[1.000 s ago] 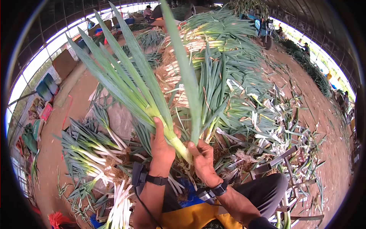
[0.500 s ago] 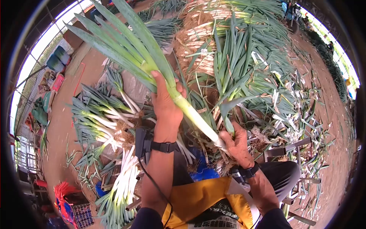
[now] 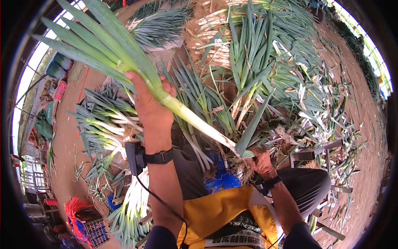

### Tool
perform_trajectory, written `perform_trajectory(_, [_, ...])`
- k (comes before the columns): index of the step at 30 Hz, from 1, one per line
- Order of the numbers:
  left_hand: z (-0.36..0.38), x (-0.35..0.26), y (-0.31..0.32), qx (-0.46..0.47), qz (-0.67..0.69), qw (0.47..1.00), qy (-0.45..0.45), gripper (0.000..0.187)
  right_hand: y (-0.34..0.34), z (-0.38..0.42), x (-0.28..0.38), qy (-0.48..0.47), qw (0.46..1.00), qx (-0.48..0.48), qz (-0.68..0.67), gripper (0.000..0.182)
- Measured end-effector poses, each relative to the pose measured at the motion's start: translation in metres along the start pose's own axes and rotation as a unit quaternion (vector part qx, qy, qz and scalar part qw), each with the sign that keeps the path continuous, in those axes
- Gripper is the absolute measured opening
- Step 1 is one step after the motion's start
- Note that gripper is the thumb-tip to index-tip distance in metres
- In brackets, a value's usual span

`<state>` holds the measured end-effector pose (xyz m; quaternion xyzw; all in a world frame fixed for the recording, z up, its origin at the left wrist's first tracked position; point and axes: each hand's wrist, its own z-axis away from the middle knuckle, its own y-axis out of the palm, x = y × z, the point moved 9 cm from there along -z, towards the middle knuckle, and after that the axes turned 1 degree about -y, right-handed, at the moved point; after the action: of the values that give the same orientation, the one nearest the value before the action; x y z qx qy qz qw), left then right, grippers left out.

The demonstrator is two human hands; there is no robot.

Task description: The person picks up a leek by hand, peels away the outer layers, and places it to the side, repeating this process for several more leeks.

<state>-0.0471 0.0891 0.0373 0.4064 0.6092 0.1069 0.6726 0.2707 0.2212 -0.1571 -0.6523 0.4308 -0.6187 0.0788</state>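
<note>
My left hand (image 3: 152, 106) is wrapped round a large green onion stalk (image 3: 188, 114), where its white shank turns into green leaves. The leaves fan out to the upper left, and the roots hang at the lower right end. Beside the root end, my right hand (image 3: 260, 161) is closed on a green leaf (image 3: 253, 128) that sticks up from its fingers. Trimmed-looking white stalks (image 3: 134, 193) lie at the lower left, and another pile (image 3: 112, 122) rests left of my left hand.
A big heap of unsorted green onions (image 3: 286, 62) fills the upper right. Loose leaves and peelings (image 3: 315, 112) litter the ground at the right. Metal stool legs (image 3: 304, 156) stand by my right knee. A crate (image 3: 96, 232) with red strings is at the lower left.
My left hand has moved left with the stalk. My right hand has moved slightly right and down, and the leaf at it now stands apart from the stalk's shank.
</note>
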Motion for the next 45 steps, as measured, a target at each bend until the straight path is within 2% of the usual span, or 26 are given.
perform_trajectory(6, [0.002, 0.005, 0.001, -0.002, -0.008, 1.0, 0.004, 0.058, 0.007, 0.008, -0.02, 0.001, 0.999, -0.016, 0.034, 0.016])
perform_trajectory(9, [-0.002, -0.003, 0.001, -0.011, -0.02, 1.0, 0.02, 0.059, -0.009, -0.002, 0.008, -0.005, 0.996, 0.016, 0.09, 0.018])
perform_trajectory(11, [-0.005, -0.012, -0.006, -0.017, -0.031, 0.999, 0.029, 0.064, 0.004, 0.013, -0.015, -0.004, 0.998, -0.003, 0.064, 0.019])
perform_trajectory(12, [-0.004, 0.004, -0.013, -0.025, -0.036, 0.999, -0.002, 0.063, 0.01, 0.02, -0.027, -0.004, 0.998, -0.019, 0.054, 0.02])
perform_trajectory(15, [0.004, 0.01, -0.002, -0.044, -0.021, 0.999, 0.003, 0.063, 0.045, 0.06, -0.094, 0.123, 0.975, 0.08, 0.168, 0.021])
perform_trajectory(16, [-0.002, -0.009, -0.008, -0.033, -0.071, 0.995, 0.06, 0.063, 0.044, 0.076, -0.112, 0.152, 0.962, 0.106, 0.198, 0.023])
perform_trajectory(18, [-0.005, -0.037, -0.011, -0.043, -0.062, 0.993, 0.086, 0.063, 0.047, 0.113, -0.141, 0.227, 0.927, 0.159, 0.251, 0.029])
perform_trajectory(21, [-0.002, -0.045, -0.016, -0.039, -0.067, 0.99, 0.114, 0.064, 0.055, 0.098, -0.163, 0.214, 0.928, 0.125, 0.277, 0.02])
perform_trajectory(23, [-0.003, -0.043, -0.015, -0.031, -0.06, 0.992, 0.107, 0.064, 0.038, 0.081, -0.168, 0.123, 0.907, 0.049, 0.4, 0.021])
perform_trajectory(24, [-0.003, -0.042, -0.011, 0.004, -0.018, 0.995, 0.095, 0.057, 0.027, 0.074, -0.17, 0.082, 0.885, 0.005, 0.458, 0.022])
perform_trajectory(25, [-0.004, -0.044, -0.011, 0.008, -0.013, 0.995, 0.099, 0.057, -0.001, 0.066, -0.173, 0.062, 0.866, -0.037, 0.495, 0.029])
perform_trajectory(27, [-0.004, -0.044, -0.012, 0.016, -0.005, 0.995, 0.102, 0.058, -0.091, 0.038, -0.171, 0.083, 0.829, -0.122, 0.54, 0.043])
perform_trajectory(30, [-0.003, -0.044, -0.014, 0.027, 0.006, 0.995, 0.092, 0.059, -0.286, 0.013, -0.131, 0.239, 0.747, -0.325, 0.528, 0.067])
perform_trajectory(32, [-0.003, -0.043, -0.013, 0.034, 0.013, 0.996, 0.081, 0.059, -0.372, 0.019, -0.099, 0.339, 0.695, -0.411, 0.482, 0.084])
perform_trajectory(33, [-0.002, -0.043, -0.011, 0.038, 0.018, 0.996, 0.076, 0.06, -0.39, 0.02, -0.087, 0.348, 0.702, -0.42, 0.457, 0.092])
perform_trajectory(35, [0.001, -0.042, -0.003, 0.026, 0.015, 0.996, 0.082, 0.062, -0.373, 0.006, -0.095, 0.192, 0.874, -0.332, 0.299, 0.075])
perform_trajectory(36, [0.0, -0.039, -0.001, 0.027, 0.018, 0.997, 0.076, 0.063, -0.336, 0.004, -0.114, 0.174, 0.934, -0.252, 0.182, 0.07])
perform_trajectory(37, [0.0, -0.035, 0.001, 0.028, 0.022, 0.997, 0.07, 0.064, -0.269, -0.002, -0.069, 0.177, 0.965, -0.193, 0.034, 0.066])
perform_trajectory(38, [-0.005, -0.03, -0.002, 0.037, 0.03, 0.997, 0.055, 0.064, -0.199, -0.007, -0.022, 0.197, 0.964, -0.138, -0.112, 0.061])
perform_trajectory(39, [-0.008, -0.025, -0.002, 0.046, 0.038, 0.997, 0.041, 0.065, -0.149, -0.024, 0.013, 0.082, 0.994, 0.006, 0.073, 0.059])
perform_trajectory(41, [-0.007, -0.019, 0.003, 0.077, 0.057, 0.995, 0.014, 0.067, -0.067, -0.016, 0.015, 0.049, 0.978, 0.037, -0.199, 0.056])
perform_trajectory(42, [-0.007, -0.017, 0.005, 0.099, 0.066, 0.993, 0.002, 0.067, -0.038, -0.016, 0.015, 0.092, 0.987, 0.09, -0.092, 0.055])
perform_trajectory(43, [-0.009, -0.016, 0.005, 0.121, 0.076, 0.99, -0.009, 0.067, -0.012, -0.014, 0.018, 0.198, 0.938, 0.158, -0.238, 0.041])
perform_trajectory(45, [-0.011, -0.016, 0.005, 0.161, 0.106, 0.981, -0.038, 0.064, 0.002, -0.009, 0.011, 0.165, 0.935, 0.153, -0.275, 0.018])
